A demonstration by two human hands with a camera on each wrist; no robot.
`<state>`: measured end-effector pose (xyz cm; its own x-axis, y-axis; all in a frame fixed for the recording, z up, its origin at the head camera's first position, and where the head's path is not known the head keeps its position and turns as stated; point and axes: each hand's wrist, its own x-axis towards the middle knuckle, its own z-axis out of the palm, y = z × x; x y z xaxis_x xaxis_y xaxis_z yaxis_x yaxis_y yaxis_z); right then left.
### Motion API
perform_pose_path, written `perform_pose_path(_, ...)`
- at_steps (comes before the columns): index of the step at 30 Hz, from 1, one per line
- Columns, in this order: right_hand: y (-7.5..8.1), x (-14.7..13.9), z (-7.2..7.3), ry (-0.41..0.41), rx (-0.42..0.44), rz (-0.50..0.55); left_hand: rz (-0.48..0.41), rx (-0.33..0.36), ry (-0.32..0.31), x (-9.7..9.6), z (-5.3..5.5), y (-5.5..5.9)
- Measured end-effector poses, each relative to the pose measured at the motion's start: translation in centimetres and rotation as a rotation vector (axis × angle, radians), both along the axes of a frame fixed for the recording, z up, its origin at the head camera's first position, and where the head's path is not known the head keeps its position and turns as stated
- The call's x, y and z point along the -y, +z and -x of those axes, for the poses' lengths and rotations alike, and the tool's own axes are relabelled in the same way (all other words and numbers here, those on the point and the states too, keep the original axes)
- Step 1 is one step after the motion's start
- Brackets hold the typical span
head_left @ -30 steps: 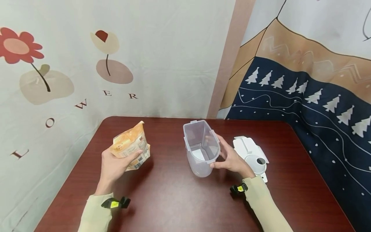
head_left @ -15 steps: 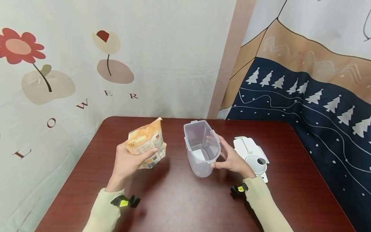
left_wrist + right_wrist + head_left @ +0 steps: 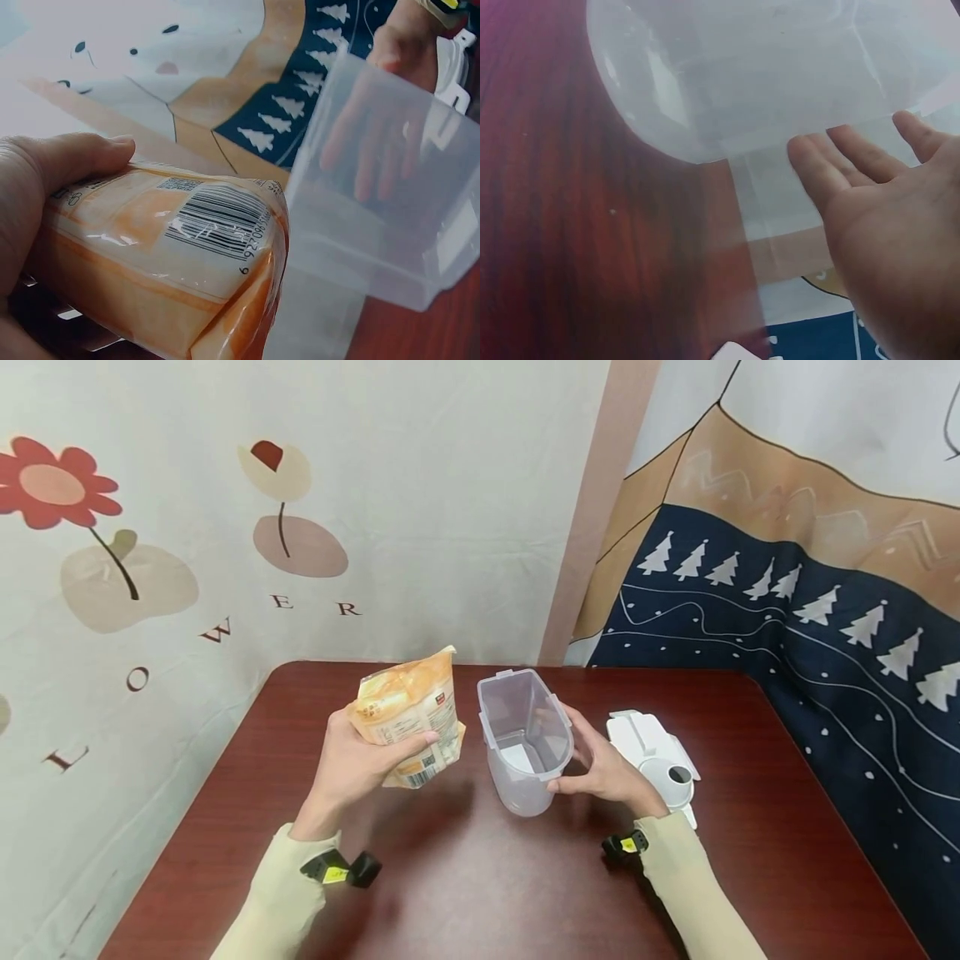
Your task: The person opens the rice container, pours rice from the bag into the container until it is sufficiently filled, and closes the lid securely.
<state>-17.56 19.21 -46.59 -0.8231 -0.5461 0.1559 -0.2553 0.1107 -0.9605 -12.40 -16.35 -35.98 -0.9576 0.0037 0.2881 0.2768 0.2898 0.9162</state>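
My left hand point(image 3: 356, 764) holds an orange and cream food bag point(image 3: 420, 722) above the table, thumb across its printed side. In the left wrist view a barcode shows on the bag point(image 3: 180, 255); its contents are hidden. To the right of the bag, with a small gap, is a clear plastic container point(image 3: 525, 785), its top uncovered and only a white patch visible inside. My right hand point(image 3: 603, 768) grips the container's right side, thumb near the rim and fingers along the wall. The right wrist view shows the fingertips against the clear container point(image 3: 765, 82).
A white lid-like part point(image 3: 648, 743) with a round opening lies on the brown table point(image 3: 480, 893), right of the container and partly behind my right wrist. A printed cloth point(image 3: 450, 510) hangs along the table's far edge.
My left hand has carried the food bag rightward and slightly up, closer to the container. My right hand and the container have stayed nearly in place.
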Motion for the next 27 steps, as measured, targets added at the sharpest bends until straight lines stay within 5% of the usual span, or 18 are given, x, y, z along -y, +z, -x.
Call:
perform_pose_path(9,1.0,-0.6,-0.4,-0.034,-0.050,-0.070,-0.063,-0.058,-0.101,-1.5,0.0,1.9)
perform_pose_path(16,3.1,-1.6,-0.8,-0.097,-0.130,-0.102,-0.087,-0.106,-0.180,-3.0,0.2,3.1)
perform_pose_path(27,6.7,-2.8,-1.9,-0.160,-0.226,-0.084,-0.184,-0.107,-0.276,-6.8,0.5,3.2)
